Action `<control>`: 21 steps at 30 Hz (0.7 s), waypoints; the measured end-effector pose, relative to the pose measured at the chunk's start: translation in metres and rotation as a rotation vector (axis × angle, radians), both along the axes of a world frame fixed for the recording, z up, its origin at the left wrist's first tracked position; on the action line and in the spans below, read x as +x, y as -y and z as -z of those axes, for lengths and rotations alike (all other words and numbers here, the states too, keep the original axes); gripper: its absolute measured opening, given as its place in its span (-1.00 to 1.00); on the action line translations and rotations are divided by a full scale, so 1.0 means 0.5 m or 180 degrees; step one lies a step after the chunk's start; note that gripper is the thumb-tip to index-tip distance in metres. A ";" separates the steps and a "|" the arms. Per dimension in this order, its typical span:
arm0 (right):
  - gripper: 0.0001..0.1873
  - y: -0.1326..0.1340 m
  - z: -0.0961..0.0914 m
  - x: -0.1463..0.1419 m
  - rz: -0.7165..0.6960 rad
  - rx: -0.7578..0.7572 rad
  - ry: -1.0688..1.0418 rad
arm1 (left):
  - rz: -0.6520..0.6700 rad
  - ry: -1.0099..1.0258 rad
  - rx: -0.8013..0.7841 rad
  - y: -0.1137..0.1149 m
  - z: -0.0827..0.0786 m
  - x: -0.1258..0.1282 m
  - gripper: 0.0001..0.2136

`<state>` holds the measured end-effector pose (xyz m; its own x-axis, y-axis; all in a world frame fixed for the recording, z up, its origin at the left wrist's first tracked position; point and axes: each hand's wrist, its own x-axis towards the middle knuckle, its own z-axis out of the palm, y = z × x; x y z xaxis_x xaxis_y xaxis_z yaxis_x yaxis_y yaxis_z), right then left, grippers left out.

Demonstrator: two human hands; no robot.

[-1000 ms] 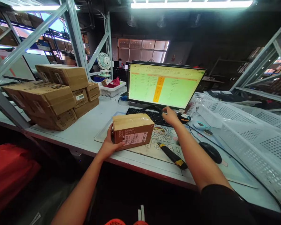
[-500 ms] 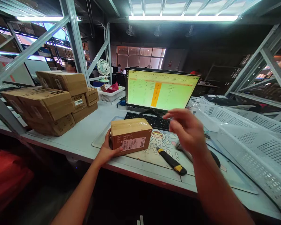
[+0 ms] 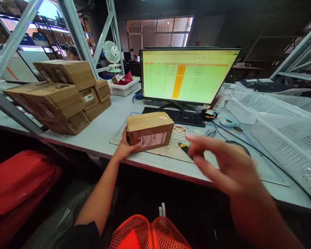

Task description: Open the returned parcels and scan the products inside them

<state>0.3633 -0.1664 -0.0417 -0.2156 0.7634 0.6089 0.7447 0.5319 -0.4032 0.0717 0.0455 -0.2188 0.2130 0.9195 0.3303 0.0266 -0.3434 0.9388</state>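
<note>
One brown cardboard box [image 3: 149, 129] with shiny tape on top and a white paper label [image 3: 152, 139] on its front sits on a pale mat with cartoon drawings [image 3: 171, 154], near the front edge of the white tabletop [image 3: 101, 126]. The left hand [image 3: 125, 147] holds the left end of the box, with its thumb on the front and its other fingers round the side. The right hand [image 3: 225, 162] is blurry and close to the camera, with its thumb and pointing finger spread apart. A black and yellow box cutter [image 3: 184, 148] lies on the mat, just right of the box, and the right hand hides part of it. Behind the box are a long black keyboard [image 3: 193, 119] and a big black computer screen [image 3: 194, 76] showing a green page with one orange stripe. Off to the left is a pile of brown cardboard boxes [image 3: 64, 98]. Farther back are a white plastic basket [image 3: 123, 90] and a small pale fan [image 3: 111, 52]. Over on the right stand white plastic bins with holes [image 3: 282, 135]
</note>
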 end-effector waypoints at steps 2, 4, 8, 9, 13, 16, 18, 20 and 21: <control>-0.54 -0.068 0.057 0.043 0.0839 -0.0557 0.0539 | 0.0188 0.0041 -0.0071 0.001 -0.005 0.000 0.15; -0.48 -0.118 0.129 0.089 0.1663 -0.1294 0.1120 | 0.0439 0.0097 -0.0105 0.005 -0.010 -0.001 0.13; -0.48 -0.147 0.229 0.137 0.1746 -0.1889 0.1647 | 0.0778 0.0103 -0.0249 0.013 -0.018 -0.003 0.11; -0.49 -0.148 0.234 0.139 0.1690 -0.1863 0.1549 | 0.0788 0.0065 -0.0281 0.014 -0.019 -0.004 0.11; -0.47 -0.171 0.189 0.136 0.1269 -0.2245 -0.0451 | 0.0759 -0.0189 -0.0264 0.014 -0.028 -0.010 -0.01; -0.37 -0.191 0.139 0.131 0.0510 -0.2716 -0.2316 | 0.0813 -0.0323 -0.0296 0.015 -0.036 -0.013 -0.15; -0.32 -0.193 0.118 0.126 0.0104 -0.2863 -0.2787 | 0.0825 -0.0391 -0.0299 0.015 -0.040 -0.013 -0.20; -0.30 -0.186 0.110 0.121 -0.0099 -0.2955 -0.2905 | 0.0827 -0.0441 -0.0291 0.016 -0.041 -0.013 -0.22; -0.29 -0.181 0.110 0.120 -0.0149 -0.2990 -0.2939 | 0.0834 -0.0455 -0.0291 0.016 -0.041 -0.013 -0.22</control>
<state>0.4232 -0.0758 -0.0966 -0.0466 0.9767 -0.2093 -0.0133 -0.2101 -0.9776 0.0652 0.0375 -0.1982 0.4852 0.8516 0.1982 0.0824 -0.2702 0.9593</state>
